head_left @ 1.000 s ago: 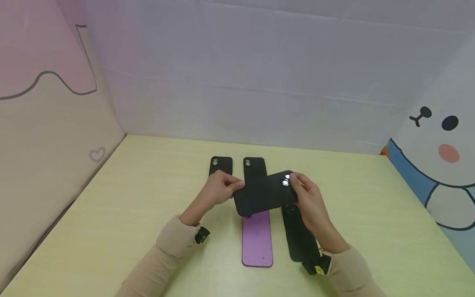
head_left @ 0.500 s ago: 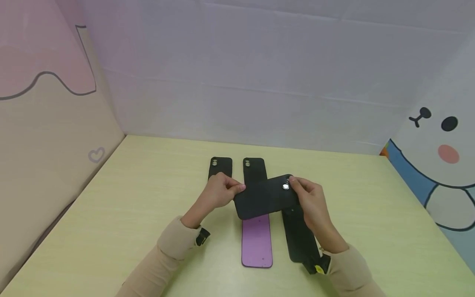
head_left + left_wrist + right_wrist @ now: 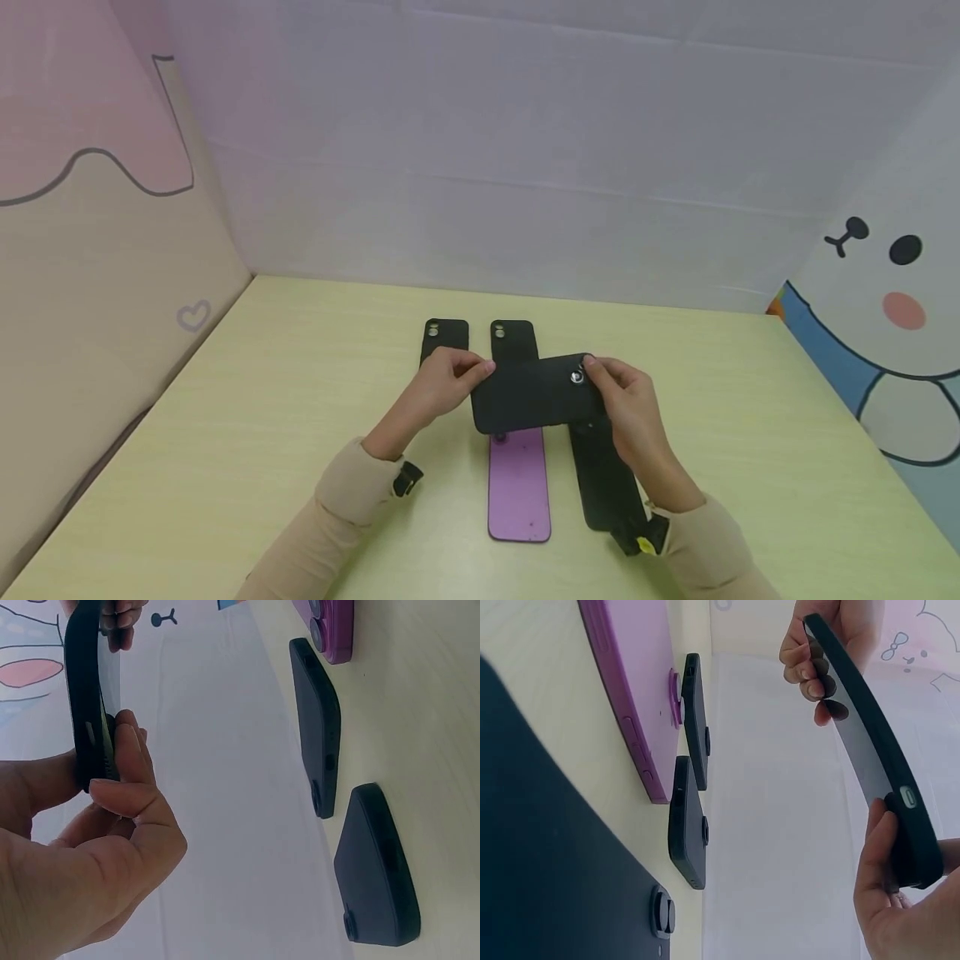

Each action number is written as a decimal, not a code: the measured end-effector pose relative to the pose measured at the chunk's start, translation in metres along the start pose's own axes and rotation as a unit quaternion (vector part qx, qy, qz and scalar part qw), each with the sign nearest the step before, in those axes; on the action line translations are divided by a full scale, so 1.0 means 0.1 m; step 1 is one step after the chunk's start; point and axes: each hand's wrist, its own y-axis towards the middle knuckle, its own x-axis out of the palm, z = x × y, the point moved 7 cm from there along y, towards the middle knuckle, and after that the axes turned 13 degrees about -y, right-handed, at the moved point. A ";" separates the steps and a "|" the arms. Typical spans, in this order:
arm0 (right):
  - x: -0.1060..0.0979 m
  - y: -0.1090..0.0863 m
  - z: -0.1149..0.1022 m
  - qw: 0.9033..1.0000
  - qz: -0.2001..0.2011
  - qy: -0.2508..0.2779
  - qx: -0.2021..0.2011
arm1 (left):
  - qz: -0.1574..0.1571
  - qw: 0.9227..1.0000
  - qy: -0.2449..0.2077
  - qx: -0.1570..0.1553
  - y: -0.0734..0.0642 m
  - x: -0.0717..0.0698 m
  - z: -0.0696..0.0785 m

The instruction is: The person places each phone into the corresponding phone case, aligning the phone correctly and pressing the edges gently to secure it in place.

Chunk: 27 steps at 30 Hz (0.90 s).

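Both hands hold a black phone case point(image 3: 534, 396) with a phone in it, sideways above the table, its back with the round lenses towards the head camera. My left hand point(image 3: 445, 385) pinches its left upper corner between thumb and fingers. At the lens end, my right hand point(image 3: 628, 412) grips the other short side, its thumb beside the lens rings. In the right wrist view the phone's glossy screen point(image 3: 859, 742) faces away from the head and mirrors fingers. The case looks bowed there. Whether the phone sits fully in the case at the left end, I cannot tell.
Below the held phone lies a purple phone point(image 3: 519, 492), its upper part hidden. A dark phone point(image 3: 606, 479) lies to its right, partly under the right wrist. Two black-cased phones lie farther back, a left one point(image 3: 457, 332) and a middle one point(image 3: 517, 346). White cloth walls point(image 3: 510, 208) enclose the table.
The held phone's lens end has dipped slightly, and its left end has lifted a little, so it is more level. Both hands keep their hold; the phones on the table have not moved.
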 end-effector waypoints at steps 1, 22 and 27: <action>0.00 0.00 0.00 1.000 -0.001 -0.001 -0.002 | 0.002 1.000 -0.004 -0.002 0.00 0.00 0.00; -0.05 0.02 -0.01 1.000 0.003 0.004 -0.016 | 0.018 0.999 -0.047 0.010 0.00 -0.02 0.02; -0.05 0.01 -0.01 1.000 0.009 -0.002 -0.017 | 0.017 0.999 -0.047 0.018 0.00 -0.02 0.01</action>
